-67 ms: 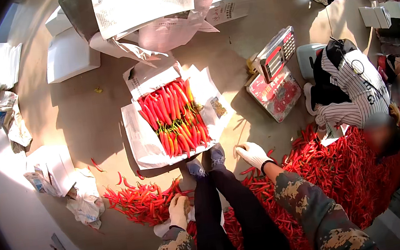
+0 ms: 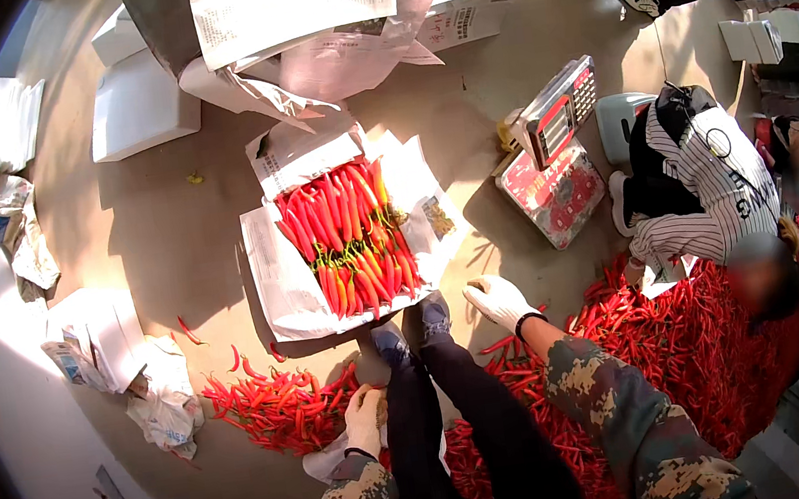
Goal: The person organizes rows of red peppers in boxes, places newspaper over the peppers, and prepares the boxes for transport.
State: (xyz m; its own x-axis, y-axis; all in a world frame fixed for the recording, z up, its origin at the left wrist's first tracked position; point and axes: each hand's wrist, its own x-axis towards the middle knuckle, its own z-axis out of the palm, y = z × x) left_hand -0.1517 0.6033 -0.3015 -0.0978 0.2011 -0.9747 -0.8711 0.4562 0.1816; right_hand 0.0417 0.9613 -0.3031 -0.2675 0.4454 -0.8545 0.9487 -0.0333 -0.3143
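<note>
So, the left hand (image 2: 364, 421) is down beside the person's leg, right at the edge of a smallish pile of red chilies (image 2: 284, 406). Its fingers look curled, but the palm's turned away, so I can't tell if it has hold of anything. The right hand (image 2: 499, 301) is out over the floor on the other side, near the big chili heap (image 2: 706, 350), fingers close together and loosely bent. No chili pokes out of it, though its underside is hidden, so can't swear it's empty. Both hands look like they're in pale gloves, with camo sleeves (image 2: 594, 385) further up.

The paper-lined box (image 2: 276, 291) sits on the floor just past the shoes (image 2: 436, 317), with packed chilies (image 2: 343, 201) inside in two rows, green stems meeting in the middle. Off to the right of it there's a scale (image 2: 554, 194), then someone in a striped shirt (image 2: 707, 174) bent low by the heap. Loads of newspaper (image 2: 297, 6) beyond the box, too.
</note>
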